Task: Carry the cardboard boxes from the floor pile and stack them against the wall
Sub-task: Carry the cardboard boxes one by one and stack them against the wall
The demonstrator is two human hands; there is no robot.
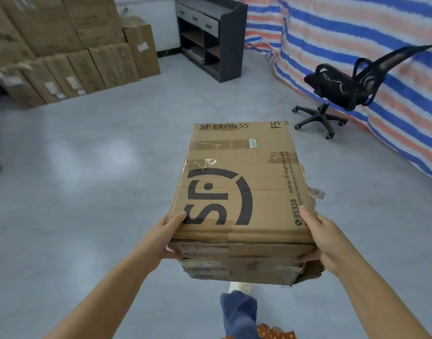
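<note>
I carry a brown cardboard box point(241, 192) printed with SF EXPRESS, held off the floor in front of me. My left hand point(161, 238) grips its near left corner, thumb on the top face and fingers under the side. My right hand point(324, 238) grips the near right corner the same way. The box's bottom right corner is torn and crushed. A stack of cardboard boxes point(63, 50) stands against the wall at the far left.
A dark desk unit with drawers point(210, 37) stands at the far wall. A black office chair point(342, 91) sits at the right, in front of a striped tarp point(368, 33). Grey floor point(87, 167) stretches between me and the stack. My leg and shoe point(239, 304) show below the box.
</note>
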